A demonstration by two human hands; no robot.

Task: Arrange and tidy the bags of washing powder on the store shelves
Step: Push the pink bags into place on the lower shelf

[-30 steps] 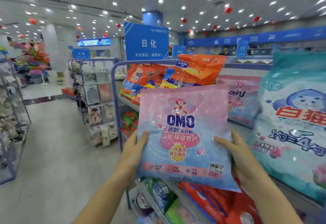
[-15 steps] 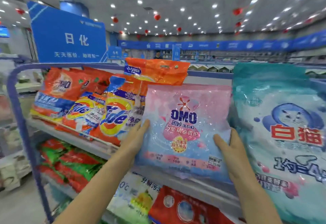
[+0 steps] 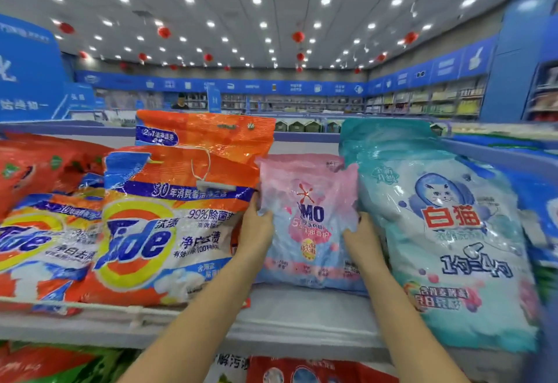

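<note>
A pink and blue OMO washing powder bag [image 3: 308,231] stands upright on the top shelf [image 3: 302,316], in the gap between an orange Tide bag [image 3: 169,225] and a large teal cat-brand bag [image 3: 447,231]. My left hand [image 3: 256,228] grips the OMO bag's left edge, thumb on its front. Along the bag's right edge my right hand [image 3: 360,241] grips it, fingers curled over the front. The bag is creased between both hands.
More Tide bags [image 3: 39,237] lie to the left on the same shelf, another orange bag [image 3: 211,132] stands behind. Red and green bags [image 3: 302,370] fill the shelf below. Blue packs [image 3: 537,189] sit at the far right. Distant store shelves run behind.
Both hands carried the OMO bag forward and set it into the gap on the top shelf. My view swung right and closer to the shelf.
</note>
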